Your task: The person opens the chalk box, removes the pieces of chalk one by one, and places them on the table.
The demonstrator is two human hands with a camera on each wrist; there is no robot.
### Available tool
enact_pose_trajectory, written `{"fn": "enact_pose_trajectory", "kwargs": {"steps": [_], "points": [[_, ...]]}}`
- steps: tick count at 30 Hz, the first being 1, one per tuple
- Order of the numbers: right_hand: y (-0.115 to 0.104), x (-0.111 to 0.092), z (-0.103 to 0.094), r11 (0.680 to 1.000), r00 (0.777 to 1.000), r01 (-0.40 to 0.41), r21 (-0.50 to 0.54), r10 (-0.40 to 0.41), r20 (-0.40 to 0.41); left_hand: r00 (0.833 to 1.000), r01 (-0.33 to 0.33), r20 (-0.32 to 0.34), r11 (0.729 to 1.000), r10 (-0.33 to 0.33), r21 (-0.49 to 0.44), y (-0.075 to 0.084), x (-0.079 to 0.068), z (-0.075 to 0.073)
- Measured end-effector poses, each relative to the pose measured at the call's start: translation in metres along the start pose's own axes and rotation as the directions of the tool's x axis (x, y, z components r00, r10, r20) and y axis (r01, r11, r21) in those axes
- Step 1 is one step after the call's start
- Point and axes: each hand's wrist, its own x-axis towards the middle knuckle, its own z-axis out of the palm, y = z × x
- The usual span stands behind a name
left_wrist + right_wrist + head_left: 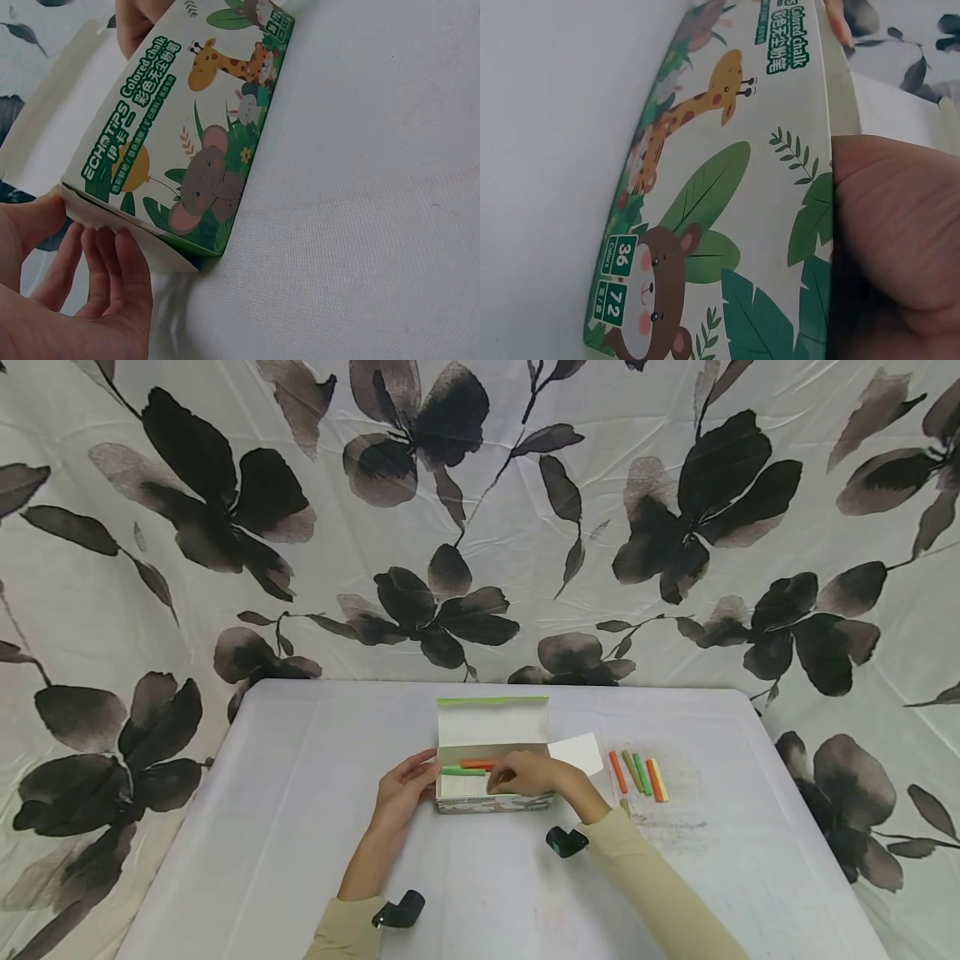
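Observation:
An open chalk box (480,807) printed "Colored chalk" stands on the table, its lid (492,722) raised at the back. My left hand (399,793) grips the box's left end; the left wrist view shows the thumb at the top corner and bent fingers against the side flap (161,251). Over the front wall, my right hand (522,774) reaches down into the right half of the box, fingers bent. Its fingertips are hidden inside, so I cannot tell whether they hold a chalk. An orange chalk (477,763) and a green chalk (462,772) lie inside toward the left.
Right of the box, several loose chalks lie roughly side by side, among them an orange one (618,772) and a green one (642,774). A short olive piece (625,807) lies by the right sleeve. The right side flap (579,753) sticks outward. Dark smudges mark the white tablecloth (480,893).

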Motion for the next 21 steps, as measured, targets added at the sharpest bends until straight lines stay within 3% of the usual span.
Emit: {"fn": "enact_pose_trajectory", "kwargs": {"steps": [9,16,21], "points": [[-0.004,0.007,-0.001,0.997,0.996,-0.075,-0.024,0.076,0.048,1.0,-0.013,-0.005,1.0,0.013,-0.025,-0.001,0.0,-0.001],[-0.004,0.01,-0.003,0.997,0.995,-0.044,-0.06,0.049,0.089,1.0,-0.01,-0.023,0.999,0.009,-0.031,0.002,-0.002,0.002],[0.001,0.014,-0.002,0.999,0.992,-0.038,-0.023,0.041,0.118,1.0,-0.011,-0.021,0.999,0.01,-0.039,0.002,-0.004,0.002]]}}
